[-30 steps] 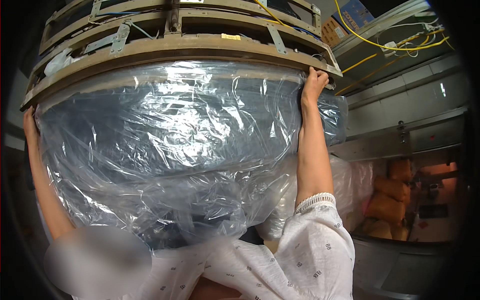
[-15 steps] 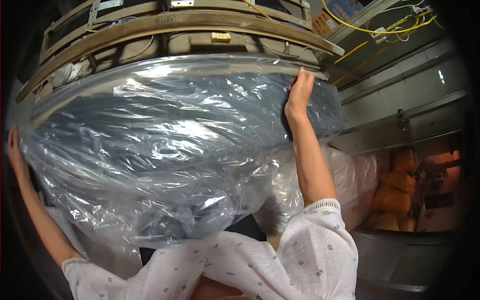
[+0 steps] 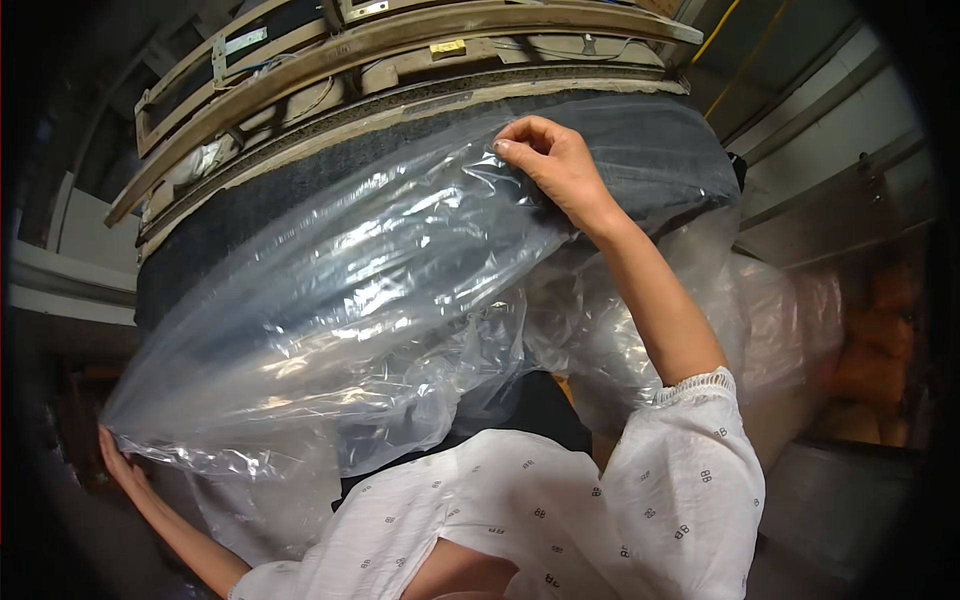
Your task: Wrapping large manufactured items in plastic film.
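Note:
A wide sheet of clear plastic film (image 3: 390, 285), creased and shiny, stretches across in front of me. It lies over a dark machine bed (image 3: 215, 250), whose far left part shows bare. My right hand (image 3: 560, 170) pinches the film near its far edge, thumb against fingers. Low on the left, my left hand (image 3: 120, 460) grips the film's left corner, its fingers partly hidden. Between the two hands the far edge of the film runs slanting. Its near part hangs in loose folds toward my lap.
Beyond the bed runs a worn beige rail frame (image 3: 330, 62) with a small yellow block (image 3: 447, 48) on it. More crumpled clear plastic (image 3: 775, 315) hangs at the right. Orange bundles (image 3: 880, 345) stand farther right. Yellow cables (image 3: 722, 30) pass at the upper right.
The film's far edge has come nearer on the left, baring the dark bed. My left hand has moved down and toward me; my right hand has shifted left, from lying on the film to pinching it.

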The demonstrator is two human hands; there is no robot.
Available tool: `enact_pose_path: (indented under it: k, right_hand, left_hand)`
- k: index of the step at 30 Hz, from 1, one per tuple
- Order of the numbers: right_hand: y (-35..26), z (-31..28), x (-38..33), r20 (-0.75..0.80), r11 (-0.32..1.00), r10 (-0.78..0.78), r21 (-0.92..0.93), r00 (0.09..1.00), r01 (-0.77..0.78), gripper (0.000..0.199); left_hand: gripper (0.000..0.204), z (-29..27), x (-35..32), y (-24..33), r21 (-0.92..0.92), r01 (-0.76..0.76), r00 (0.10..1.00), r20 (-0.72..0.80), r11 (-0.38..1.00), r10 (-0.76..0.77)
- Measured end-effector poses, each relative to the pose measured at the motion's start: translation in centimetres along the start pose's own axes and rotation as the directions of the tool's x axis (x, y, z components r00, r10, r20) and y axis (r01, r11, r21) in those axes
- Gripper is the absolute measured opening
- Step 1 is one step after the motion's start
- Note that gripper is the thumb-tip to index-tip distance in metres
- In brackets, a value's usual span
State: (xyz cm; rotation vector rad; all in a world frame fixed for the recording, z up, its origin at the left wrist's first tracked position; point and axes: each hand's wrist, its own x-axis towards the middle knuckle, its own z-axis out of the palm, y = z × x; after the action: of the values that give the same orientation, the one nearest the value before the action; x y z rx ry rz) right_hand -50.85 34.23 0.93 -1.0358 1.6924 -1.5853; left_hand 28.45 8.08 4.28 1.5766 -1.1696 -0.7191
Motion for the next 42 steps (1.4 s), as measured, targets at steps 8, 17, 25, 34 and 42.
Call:
enact_pose_path:
  k: [8, 17, 25, 34, 42]
  right_hand:
    - [0.0, 0.2, -2.9, -0.012, 0.980, -0.185, -0.075, 0.983, 0.183, 0.021]
    - [-0.9, -0.9, -4.7, 0.053, 0.980, -0.123, -0.153, 0.991, 0.129, 0.029]
    - [-0.9, -1.9, -4.8, 0.121, 0.986, -0.122, 0.131, 0.985, 0.106, 0.033]
    - [-1.4, -5.0, -3.7, 0.548, 0.645, 0.093, 0.603, 0.832, -0.469, 0.041]
    - [0.2, -11.9, -1.2, -0.222, 0.741, -0.294, -0.667, 0.930, 0.076, 0.015]
  left_hand:
    - [0.034, 12.4, -4.7, 6.5, 0.745, -0.614, 0.771, 0.499, 0.259, 0.395]
    - [0.016, 44.8, -30.4, 22.1, -0.406, -0.724, 0.089, 0.747, 0.558, 0.659]
    - [0.021, 53.7, -37.2, 23.2, -0.670, -0.659, -0.207, 0.599, 0.343, 0.774]
    - [0.010, 54.7, -39.2, 20.8, -0.730, -0.473, 0.020, 0.550, 0.493, 0.835]
    - [0.041, 53.3, -35.1, 19.9, -0.303, 0.388, 0.535, 0.843, 0.870, 0.055]
